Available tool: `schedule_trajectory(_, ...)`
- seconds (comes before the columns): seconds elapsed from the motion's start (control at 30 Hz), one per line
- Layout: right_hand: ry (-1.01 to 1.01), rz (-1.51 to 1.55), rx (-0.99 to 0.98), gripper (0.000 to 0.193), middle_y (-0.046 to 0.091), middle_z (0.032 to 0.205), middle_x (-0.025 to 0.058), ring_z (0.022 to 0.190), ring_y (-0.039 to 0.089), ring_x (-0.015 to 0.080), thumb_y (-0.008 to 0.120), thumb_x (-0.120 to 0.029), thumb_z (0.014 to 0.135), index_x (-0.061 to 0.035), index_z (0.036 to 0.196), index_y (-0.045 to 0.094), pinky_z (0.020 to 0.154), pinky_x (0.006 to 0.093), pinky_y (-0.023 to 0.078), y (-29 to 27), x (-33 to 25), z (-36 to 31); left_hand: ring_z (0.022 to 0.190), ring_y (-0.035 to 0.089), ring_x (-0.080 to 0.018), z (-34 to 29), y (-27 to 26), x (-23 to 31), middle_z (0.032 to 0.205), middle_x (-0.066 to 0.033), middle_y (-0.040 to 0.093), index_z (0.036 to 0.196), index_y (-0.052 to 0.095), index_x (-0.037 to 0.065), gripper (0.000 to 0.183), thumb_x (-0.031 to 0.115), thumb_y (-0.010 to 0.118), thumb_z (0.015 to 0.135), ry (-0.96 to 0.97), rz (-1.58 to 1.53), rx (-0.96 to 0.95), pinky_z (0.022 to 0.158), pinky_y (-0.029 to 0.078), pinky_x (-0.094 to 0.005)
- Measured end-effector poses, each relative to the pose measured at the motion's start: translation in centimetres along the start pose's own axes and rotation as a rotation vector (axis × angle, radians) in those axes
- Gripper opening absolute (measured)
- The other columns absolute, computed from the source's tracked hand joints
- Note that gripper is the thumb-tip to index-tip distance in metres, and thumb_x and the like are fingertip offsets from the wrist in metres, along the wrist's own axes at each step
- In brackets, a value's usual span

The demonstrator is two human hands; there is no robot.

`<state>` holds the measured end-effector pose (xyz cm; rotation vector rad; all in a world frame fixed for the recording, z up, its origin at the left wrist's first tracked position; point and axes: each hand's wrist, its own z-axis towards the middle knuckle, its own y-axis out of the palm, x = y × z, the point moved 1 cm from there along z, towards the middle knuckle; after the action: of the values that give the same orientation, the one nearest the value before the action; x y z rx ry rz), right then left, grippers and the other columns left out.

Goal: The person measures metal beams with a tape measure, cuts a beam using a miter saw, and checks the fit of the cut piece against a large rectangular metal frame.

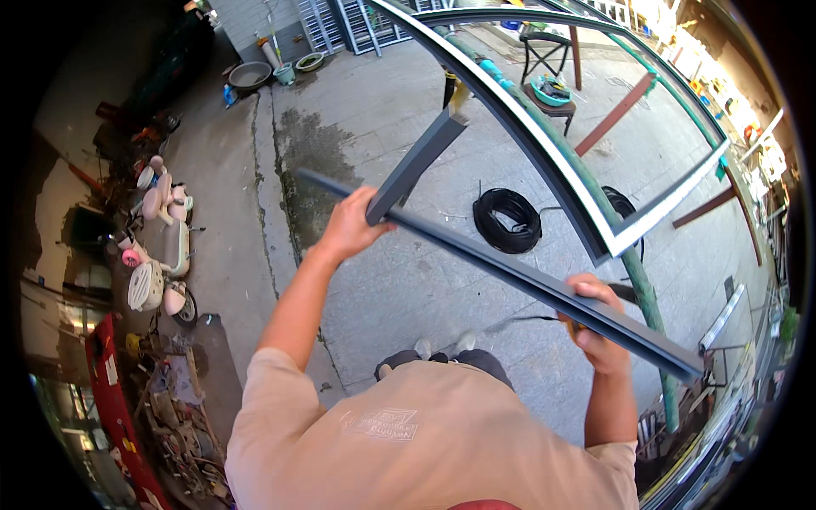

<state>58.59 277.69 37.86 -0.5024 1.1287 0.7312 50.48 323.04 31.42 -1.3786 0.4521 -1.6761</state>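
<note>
My left hand [353, 225] is closed round a long dark grey grooved metal profile [493, 255]. A shorter grey bar [416, 166] slants up from the same grip; whether the two are joined, I cannot tell. Toward the profile's near right end, my right hand [599, 327] is wrapped round it from the side. A small orange-yellow thing shows at that hand's fingers, its kind not clear. A thin black strip [535, 319] runs up to the right hand. The profile is held tilted in the air, its far left end higher in view.
A large white and dark grey frame [561, 153] rests on green poles [671, 399] at the right. A black coil [507, 221] lies on the concrete floor. Beyond stands a chair with a teal basin [551, 91]. A pink and white ride-on toy [166, 229] is at the left.
</note>
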Motion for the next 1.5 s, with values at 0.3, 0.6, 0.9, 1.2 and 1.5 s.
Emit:
schedule_trajectory(0.3, 0.129, -0.515, -0.144, 0.081, 0.070, 0.111, 0.0126, 0.091, 0.066, 0.0218, 0.090, -0.030, 0.079, -0.0028, 0.149, 0.061, 0.082, 0.0351, 0.054, -11.4, -1.2, 8.0, 0.109, 0.070, -0.0389, 19.4, -0.8, 0.7, 0.124, -0.0075, 0.069, 0.123, 0.068, 0.010, 0.057, 0.025, 0.095, 0.076, 0.207, 0.170, 0.082, 0.091, 0.058, -0.0481)
schedule_trajectory(0.6, 0.642, 0.160, -0.200, 0.076, 0.071, 0.102, 0.0104, 0.087, 0.065, 0.0174, 0.070, -0.065, 0.097, 0.0020, 0.133, 0.072, 0.079, 0.0323, 0.053, -20.1, -1.4, 13.5, 0.108, 0.071, -0.0389, 32.5, 1.2, 0.5, 0.125, -0.0073, 0.070, 0.125, 0.067, 0.010, 0.059, 0.021, 0.095, 0.075, 0.358, 0.152, 0.103, 0.090, 0.059, -0.0472)
schedule_trajectory(0.9, 0.769, -0.185, -0.455, 0.102, 0.077, 0.113, 0.0142, 0.102, 0.071, 0.0239, 0.061, -0.092, 0.082, 0.0006, 0.123, 0.077, 0.090, 0.0370, 0.055, -21.3, -1.7, 22.4, 0.104, 0.073, -0.0379, 42.9, 5.3, -2.4, 0.125, -0.0067, 0.071, 0.121, 0.070, 0.012, 0.054, 0.016, 0.095, 0.073, 0.484, 0.088, 0.059, 0.087, 0.062, -0.0452)
schedule_trajectory(1.2, 1.036, -0.232, -0.404, 0.054, 0.053, 0.086, 0.0030, 0.088, 0.052, 0.0155, 0.093, -0.045, 0.084, -0.0007, 0.101, 0.068, 0.076, 0.0333, 0.043, -18.4, 4.2, 28.1, 0.099, 0.075, -0.0358, 49.1, 8.9, -2.1, 0.127, -0.0035, 0.070, 0.119, 0.071, 0.017, 0.046, 0.013, 0.089, 0.077, 0.561, 0.098, -0.041, 0.085, 0.064, -0.0458)
schedule_trajectory(1.5, 1.042, -0.108, -0.224, 0.054, 0.069, 0.111, 0.0048, 0.111, 0.061, 0.0156, 0.095, -0.026, 0.082, -0.0005, 0.123, 0.071, 0.100, 0.0317, 0.046, -22.5, 8.2, 26.7, 0.118, 0.071, -0.0308, 52.7, 9.6, -3.3, 0.132, -0.0095, 0.070, 0.134, 0.068, 0.006, 0.063, 0.007, 0.093, 0.077, 0.347, -0.090, -0.263, 0.105, 0.054, -0.0398)
